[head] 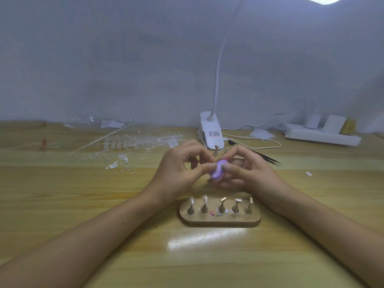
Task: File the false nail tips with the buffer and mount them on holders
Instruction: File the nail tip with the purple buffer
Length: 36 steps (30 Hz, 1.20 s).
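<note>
The left hand's (180, 165) thumb and forefinger (208, 166) are pinched together at the left edge of the purple buffer (218, 170). We judge that they hold a nail tip, though it is too small to make out. The right hand (249, 169) grips the buffer at frame centre, thumb on top and curled fingers beneath. We expect such a tip to be very light, thin, springy and slick, so it is best taken by its side edges near the root, since a loose pinch may flick it away. The buffer looks like a soft, light block, easily held by its ends. Just below the hands stands one wooden base (220, 220) bearing five holders (222, 204). The two at left carry mounted tips (205, 199), and the rest are too blurred to be sure. One loose holder (216, 151) stands above the hands by the lamp clip (212, 132). One pair of black tweezers (267, 158) lies right of centre, and one small pale piece (309, 173) lies apart at right. Clear racks of unfiled tips (141, 142) spread across centre left — too many and too blurred to count. All of it lies on the wooden table (104, 204).
</note>
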Each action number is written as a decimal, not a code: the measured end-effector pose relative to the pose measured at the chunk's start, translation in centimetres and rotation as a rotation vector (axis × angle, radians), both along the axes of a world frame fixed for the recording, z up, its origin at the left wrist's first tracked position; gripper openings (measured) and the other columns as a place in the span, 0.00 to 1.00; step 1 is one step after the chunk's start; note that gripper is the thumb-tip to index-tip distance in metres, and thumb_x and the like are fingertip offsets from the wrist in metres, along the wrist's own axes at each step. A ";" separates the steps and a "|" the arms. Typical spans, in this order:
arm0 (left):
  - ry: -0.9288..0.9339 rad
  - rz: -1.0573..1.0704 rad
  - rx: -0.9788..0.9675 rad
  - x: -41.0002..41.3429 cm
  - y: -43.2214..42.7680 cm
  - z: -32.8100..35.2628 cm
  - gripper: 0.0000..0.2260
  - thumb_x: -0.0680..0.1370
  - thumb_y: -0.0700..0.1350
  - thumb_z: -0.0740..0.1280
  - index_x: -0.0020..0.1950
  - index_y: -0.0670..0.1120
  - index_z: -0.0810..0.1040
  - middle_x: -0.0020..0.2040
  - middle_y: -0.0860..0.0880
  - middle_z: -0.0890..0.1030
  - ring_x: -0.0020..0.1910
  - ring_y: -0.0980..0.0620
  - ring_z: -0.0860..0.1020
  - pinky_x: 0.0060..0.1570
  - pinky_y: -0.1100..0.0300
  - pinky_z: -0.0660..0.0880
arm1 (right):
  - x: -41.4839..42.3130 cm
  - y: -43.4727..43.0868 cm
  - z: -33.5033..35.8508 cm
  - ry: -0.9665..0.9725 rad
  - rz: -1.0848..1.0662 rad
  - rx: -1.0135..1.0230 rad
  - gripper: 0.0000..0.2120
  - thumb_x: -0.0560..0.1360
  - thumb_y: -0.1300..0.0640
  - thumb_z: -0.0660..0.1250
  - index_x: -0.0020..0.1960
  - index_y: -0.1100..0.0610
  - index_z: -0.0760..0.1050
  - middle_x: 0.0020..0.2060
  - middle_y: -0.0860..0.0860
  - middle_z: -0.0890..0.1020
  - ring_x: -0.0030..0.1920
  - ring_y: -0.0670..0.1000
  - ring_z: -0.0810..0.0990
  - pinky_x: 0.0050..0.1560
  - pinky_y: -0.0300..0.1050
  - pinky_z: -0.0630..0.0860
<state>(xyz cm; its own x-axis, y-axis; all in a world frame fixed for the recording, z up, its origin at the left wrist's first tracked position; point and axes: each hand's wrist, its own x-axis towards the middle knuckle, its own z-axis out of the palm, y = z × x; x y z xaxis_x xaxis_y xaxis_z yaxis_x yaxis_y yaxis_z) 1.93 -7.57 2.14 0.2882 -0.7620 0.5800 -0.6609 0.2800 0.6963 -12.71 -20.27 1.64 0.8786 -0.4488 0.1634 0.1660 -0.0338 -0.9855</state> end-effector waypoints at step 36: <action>-0.017 -0.021 0.049 0.4 0.0 -0.4 0.05 0.73 0.39 0.74 0.39 0.47 0.80 0.41 0.51 0.79 0.36 0.57 0.75 0.40 0.74 0.67 | -0.1 -0.2 0.2 0.019 -0.098 0.019 0.09 0.71 0.57 0.70 0.46 0.61 0.73 0.38 0.61 0.84 0.35 0.52 0.84 0.36 0.41 0.81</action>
<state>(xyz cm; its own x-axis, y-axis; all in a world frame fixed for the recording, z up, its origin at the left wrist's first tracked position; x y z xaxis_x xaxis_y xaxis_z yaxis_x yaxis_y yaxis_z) 2.28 -7.62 1.74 0.2624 -0.7953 0.5464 -0.6673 0.2595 0.6981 -12.78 -20.44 1.84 0.8335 -0.5352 0.1376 0.1438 -0.0304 -0.9891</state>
